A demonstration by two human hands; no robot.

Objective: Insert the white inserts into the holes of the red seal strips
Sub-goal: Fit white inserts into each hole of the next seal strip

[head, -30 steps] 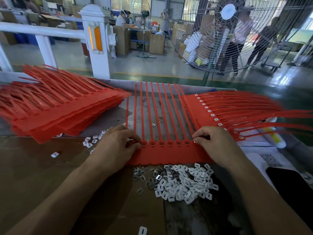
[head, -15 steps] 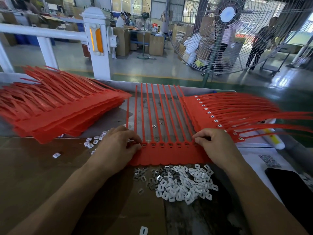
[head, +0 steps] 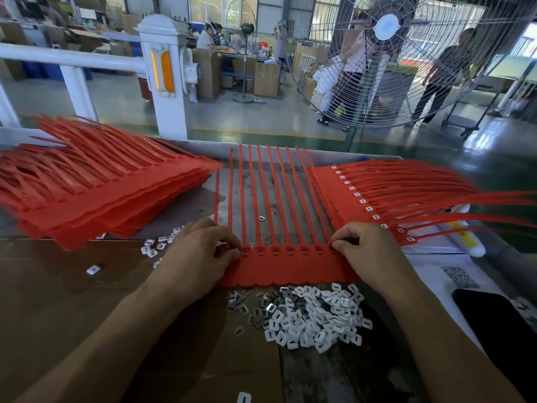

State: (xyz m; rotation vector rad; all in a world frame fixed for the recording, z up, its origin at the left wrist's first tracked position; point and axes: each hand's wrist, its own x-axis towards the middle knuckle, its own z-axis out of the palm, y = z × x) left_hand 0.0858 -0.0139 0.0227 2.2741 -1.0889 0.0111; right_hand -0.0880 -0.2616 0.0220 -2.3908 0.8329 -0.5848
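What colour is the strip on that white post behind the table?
Orange-yellow strip on the white post, head view.

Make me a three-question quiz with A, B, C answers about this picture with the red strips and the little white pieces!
1. Where is the big pile of white pieces?
A. nearer the person than the strip between the hands
B. on the fan
C. on the phone

2. What colour are the strips?
A. blue
B. red
C. green

3. The stack of strips on the right has its holes:
A. filled with white pieces
B. empty
C. taped over

Answers: A, the pile lies just below the strip; B, all are red; A, white squares dot its row of holes.
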